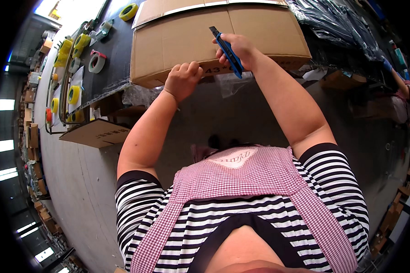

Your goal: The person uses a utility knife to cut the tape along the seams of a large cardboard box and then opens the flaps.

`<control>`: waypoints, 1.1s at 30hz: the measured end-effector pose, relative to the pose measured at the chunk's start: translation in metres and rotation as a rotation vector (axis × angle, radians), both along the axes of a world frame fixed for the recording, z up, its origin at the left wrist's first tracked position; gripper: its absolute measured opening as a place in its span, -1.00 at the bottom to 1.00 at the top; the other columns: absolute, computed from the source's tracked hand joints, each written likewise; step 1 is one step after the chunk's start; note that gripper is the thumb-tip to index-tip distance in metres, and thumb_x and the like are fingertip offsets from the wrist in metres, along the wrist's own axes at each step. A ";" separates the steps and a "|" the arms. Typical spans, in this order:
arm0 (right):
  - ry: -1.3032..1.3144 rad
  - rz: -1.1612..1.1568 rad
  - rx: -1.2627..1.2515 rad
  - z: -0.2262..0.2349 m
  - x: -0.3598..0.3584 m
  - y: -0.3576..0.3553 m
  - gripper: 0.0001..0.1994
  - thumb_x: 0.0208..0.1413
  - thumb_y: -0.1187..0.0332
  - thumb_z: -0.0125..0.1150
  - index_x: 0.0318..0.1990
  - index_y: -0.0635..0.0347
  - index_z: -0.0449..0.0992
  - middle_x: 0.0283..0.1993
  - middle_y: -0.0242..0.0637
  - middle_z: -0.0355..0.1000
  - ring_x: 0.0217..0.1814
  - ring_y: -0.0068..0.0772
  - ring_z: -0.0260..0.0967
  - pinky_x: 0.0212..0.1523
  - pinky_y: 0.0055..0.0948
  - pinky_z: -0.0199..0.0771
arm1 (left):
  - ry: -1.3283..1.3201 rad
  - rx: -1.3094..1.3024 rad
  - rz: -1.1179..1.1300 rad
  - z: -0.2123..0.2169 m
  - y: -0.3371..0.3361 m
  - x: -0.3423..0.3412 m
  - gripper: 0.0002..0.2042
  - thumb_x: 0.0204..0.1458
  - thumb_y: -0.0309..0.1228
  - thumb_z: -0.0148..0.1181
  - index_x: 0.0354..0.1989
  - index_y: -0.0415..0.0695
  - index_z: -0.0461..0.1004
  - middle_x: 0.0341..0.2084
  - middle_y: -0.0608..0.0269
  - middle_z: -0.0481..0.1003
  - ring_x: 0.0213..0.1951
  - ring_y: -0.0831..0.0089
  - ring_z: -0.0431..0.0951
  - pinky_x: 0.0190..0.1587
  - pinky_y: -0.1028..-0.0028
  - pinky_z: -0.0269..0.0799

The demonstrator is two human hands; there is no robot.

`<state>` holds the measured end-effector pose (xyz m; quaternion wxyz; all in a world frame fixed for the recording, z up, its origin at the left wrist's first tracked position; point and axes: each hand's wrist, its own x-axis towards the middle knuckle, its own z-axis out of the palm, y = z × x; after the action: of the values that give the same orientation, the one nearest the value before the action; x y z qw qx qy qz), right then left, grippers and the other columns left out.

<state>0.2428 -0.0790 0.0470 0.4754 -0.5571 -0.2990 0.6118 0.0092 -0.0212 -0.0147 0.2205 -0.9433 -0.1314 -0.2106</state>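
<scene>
A large brown cardboard box point(177, 38) lies on a dark table in front of me, with a pale strip along its far edge. Over the box's front right part, my right hand point(243, 48) is wrapped round a blue and black utility knife point(230, 54). The knife's dark tip points away and to the left, above the top of the box. My left hand point(182, 82) is closed, its curled fingers up against the box's front edge. Whatever those fingers may hold is hidden from view.
Left on the black tabletop point(116, 43) are a yellow tape roll point(128, 12) and a white tape roll point(97, 63). More yellow rolls point(74, 94) hang by a metal frame. Plastic-wrapped dark goods point(335, 27) lie right. A cardboard flap point(95, 133) juts out below. Another person's blue-gloved hand point(387, 65) is far right.
</scene>
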 end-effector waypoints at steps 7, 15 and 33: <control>0.003 -0.028 -0.018 0.000 -0.003 0.003 -0.60 0.42 0.11 -0.24 0.09 0.23 0.38 -0.38 -0.23 0.48 -0.45 -0.44 0.44 -0.44 -0.44 0.44 | 0.053 0.007 0.155 -0.021 -0.011 -0.002 -0.89 -0.02 -0.36 0.14 -0.32 -0.03 0.47 -0.33 0.35 0.38 -0.31 0.44 0.48 -0.26 0.41 0.44; 0.014 -0.012 -0.012 -0.004 0.000 0.007 -0.59 0.38 0.10 -0.23 0.02 0.27 0.38 -0.38 -0.14 0.47 -0.50 -0.38 0.46 -0.45 -0.37 0.51 | -0.208 -0.120 0.254 -0.044 -0.026 -0.002 -0.84 -0.02 -0.44 0.11 -0.23 -0.10 0.42 -0.27 0.25 0.43 -0.24 0.29 0.55 -0.23 0.31 0.46; -0.007 -0.014 -0.020 -0.006 0.000 0.008 -0.58 0.36 0.09 -0.22 0.00 0.29 0.39 -0.38 -0.12 0.48 -0.50 -0.35 0.47 -0.42 -0.37 0.52 | -0.752 -1.173 0.297 -0.067 -0.107 -0.018 -0.93 0.20 -0.55 0.10 -0.22 -0.18 0.51 -0.44 0.22 0.50 -0.40 0.39 0.51 -0.27 0.40 0.44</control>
<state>0.2431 -0.0713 0.0408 0.4731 -0.5659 -0.2908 0.6094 -0.0091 -0.1277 -0.0813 -0.3574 -0.7419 -0.4175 -0.3841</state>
